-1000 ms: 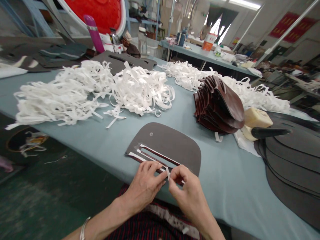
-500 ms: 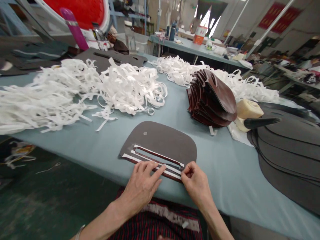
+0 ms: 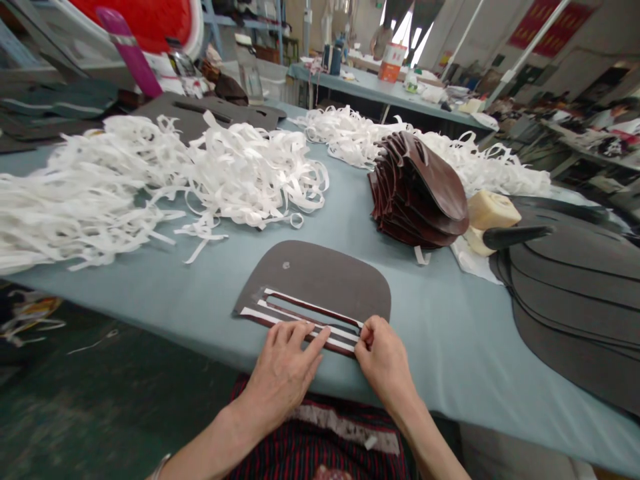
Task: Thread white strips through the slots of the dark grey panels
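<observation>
We are looking down at our own two bare hands at the near edge of a table (image 3: 440,347) covered in grey-blue cloth. The left hand (image 3: 284,365) lies flat and open, palm down. Its fingers (image 3: 320,335) are stretched to the right and press on a white strip (image 3: 263,317). That strip runs along the near edge of a dark panel (image 3: 320,280) with a rounded top. The panel lies flat on the cloth just in front of us, with more white strips framing a long slot in it. The right hand (image 3: 384,360) is curled at the strip's right end, at the panel's corner. Its thumb and fingertips are closed in a pinch on the strip.

Beyond the panel a heap (image 3: 150,180) of loose white strips sprawls across the left of the table. A fanned stack (image 3: 420,193) of brown panels stands to the right. A yellow block (image 3: 493,209) is just beside the stack, and flat dark sheets (image 3: 580,293) are piled at the far right. On a farther table stands a red-and-white tub (image 3: 391,62); we cannot see inside it.

A second ago the two hands met at the middle of the panel's near edge, and the right one held the strip's end lifted off the surface. Since then the right hand has slid out to the corner, the strip lies down along the edge, and the left fingers have flattened over it.
</observation>
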`<action>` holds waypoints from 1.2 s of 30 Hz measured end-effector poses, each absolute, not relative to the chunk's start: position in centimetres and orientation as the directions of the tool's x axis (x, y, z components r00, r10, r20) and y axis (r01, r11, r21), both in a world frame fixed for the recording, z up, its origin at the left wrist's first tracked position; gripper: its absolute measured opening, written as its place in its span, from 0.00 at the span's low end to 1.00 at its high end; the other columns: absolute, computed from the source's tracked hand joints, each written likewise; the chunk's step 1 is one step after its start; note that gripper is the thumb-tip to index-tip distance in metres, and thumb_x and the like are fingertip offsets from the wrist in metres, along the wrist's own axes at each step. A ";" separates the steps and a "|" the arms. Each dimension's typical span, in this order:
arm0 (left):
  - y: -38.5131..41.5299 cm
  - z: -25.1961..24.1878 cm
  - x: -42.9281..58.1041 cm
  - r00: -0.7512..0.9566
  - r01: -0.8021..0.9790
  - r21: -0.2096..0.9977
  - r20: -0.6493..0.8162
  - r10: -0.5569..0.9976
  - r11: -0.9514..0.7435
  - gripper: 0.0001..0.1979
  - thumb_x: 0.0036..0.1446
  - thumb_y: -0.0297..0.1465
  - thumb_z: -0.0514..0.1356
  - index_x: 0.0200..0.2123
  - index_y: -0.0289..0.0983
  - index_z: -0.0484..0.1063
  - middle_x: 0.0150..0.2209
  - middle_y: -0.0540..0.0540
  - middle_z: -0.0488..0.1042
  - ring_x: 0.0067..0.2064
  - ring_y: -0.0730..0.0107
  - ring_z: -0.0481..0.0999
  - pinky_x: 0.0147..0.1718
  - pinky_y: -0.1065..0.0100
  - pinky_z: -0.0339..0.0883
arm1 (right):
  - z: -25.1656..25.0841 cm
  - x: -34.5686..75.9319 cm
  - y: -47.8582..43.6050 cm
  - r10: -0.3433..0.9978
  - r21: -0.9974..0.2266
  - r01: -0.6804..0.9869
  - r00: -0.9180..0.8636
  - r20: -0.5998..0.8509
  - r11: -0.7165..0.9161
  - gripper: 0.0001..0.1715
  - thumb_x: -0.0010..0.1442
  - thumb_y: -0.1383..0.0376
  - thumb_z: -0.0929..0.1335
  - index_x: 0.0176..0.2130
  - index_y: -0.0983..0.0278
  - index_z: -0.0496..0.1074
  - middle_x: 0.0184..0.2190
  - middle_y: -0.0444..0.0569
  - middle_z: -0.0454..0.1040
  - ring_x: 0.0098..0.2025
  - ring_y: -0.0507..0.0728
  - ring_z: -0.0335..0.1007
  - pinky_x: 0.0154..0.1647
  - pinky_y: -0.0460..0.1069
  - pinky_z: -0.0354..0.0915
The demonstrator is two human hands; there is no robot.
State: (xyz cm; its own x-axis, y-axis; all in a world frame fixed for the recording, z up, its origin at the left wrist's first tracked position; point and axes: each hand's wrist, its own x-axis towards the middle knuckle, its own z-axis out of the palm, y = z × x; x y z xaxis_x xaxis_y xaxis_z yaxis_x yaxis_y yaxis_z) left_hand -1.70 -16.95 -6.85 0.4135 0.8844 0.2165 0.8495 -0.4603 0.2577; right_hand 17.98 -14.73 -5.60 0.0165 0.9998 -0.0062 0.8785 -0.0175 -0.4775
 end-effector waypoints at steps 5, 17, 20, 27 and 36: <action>-16.3 -7.2 -2.6 0.456 0.806 0.302 0.232 0.859 -0.509 0.19 0.61 0.29 0.53 0.56 0.44 0.64 0.49 0.43 0.67 0.52 0.57 0.63 0.49 0.54 0.61 | -5.2 17.4 -14.0 0.966 -0.502 0.825 -0.212 0.148 0.258 0.09 0.56 0.75 0.62 0.34 0.62 0.65 0.34 0.47 0.67 0.36 0.56 0.63 0.37 0.49 0.59; -16.6 -6.6 -2.1 0.347 0.818 0.425 0.173 0.922 -0.387 0.24 0.60 0.26 0.52 0.59 0.38 0.57 0.49 0.42 0.66 0.51 0.57 0.62 0.52 0.52 0.58 | -5.8 15.4 -12.1 0.851 -0.316 0.795 -0.518 0.092 0.518 0.08 0.64 0.70 0.62 0.38 0.63 0.71 0.35 0.49 0.69 0.39 0.57 0.60 0.39 0.51 0.57; -16.3 -5.6 -1.6 0.324 0.844 0.413 0.117 0.939 -0.343 0.25 0.59 0.25 0.52 0.60 0.41 0.58 0.46 0.43 0.66 0.48 0.58 0.63 0.49 0.52 0.61 | -5.6 15.9 -12.3 0.830 -0.336 0.768 -0.552 0.086 0.545 0.10 0.65 0.70 0.61 0.40 0.62 0.71 0.35 0.48 0.69 0.39 0.57 0.60 0.39 0.51 0.57; -16.4 -5.7 -1.0 0.366 0.875 0.288 0.131 0.921 -0.388 0.23 0.59 0.23 0.50 0.58 0.37 0.62 0.50 0.40 0.67 0.52 0.56 0.63 0.50 0.53 0.60 | -5.3 17.2 -12.9 0.795 -0.307 0.742 -0.598 0.098 0.596 0.11 0.66 0.69 0.60 0.41 0.63 0.70 0.35 0.48 0.68 0.39 0.56 0.60 0.38 0.51 0.57; -16.7 -6.3 -0.8 0.456 0.855 0.204 0.137 0.879 -0.476 0.21 0.61 0.25 0.51 0.57 0.37 0.62 0.51 0.42 0.68 0.55 0.57 0.63 0.53 0.57 0.60 | -5.1 18.7 -13.2 0.764 -0.319 0.705 -0.635 0.114 0.633 0.12 0.65 0.71 0.60 0.43 0.62 0.70 0.35 0.49 0.69 0.38 0.56 0.61 0.38 0.50 0.59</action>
State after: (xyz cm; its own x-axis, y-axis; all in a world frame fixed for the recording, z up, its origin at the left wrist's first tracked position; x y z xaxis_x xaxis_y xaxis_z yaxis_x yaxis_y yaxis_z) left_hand -0.77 -16.66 -6.26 0.4563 0.8792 0.1372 0.8554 -0.4759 0.2044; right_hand 18.71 -13.16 -5.06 -0.6346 0.7644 0.1139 0.7054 0.6331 -0.3187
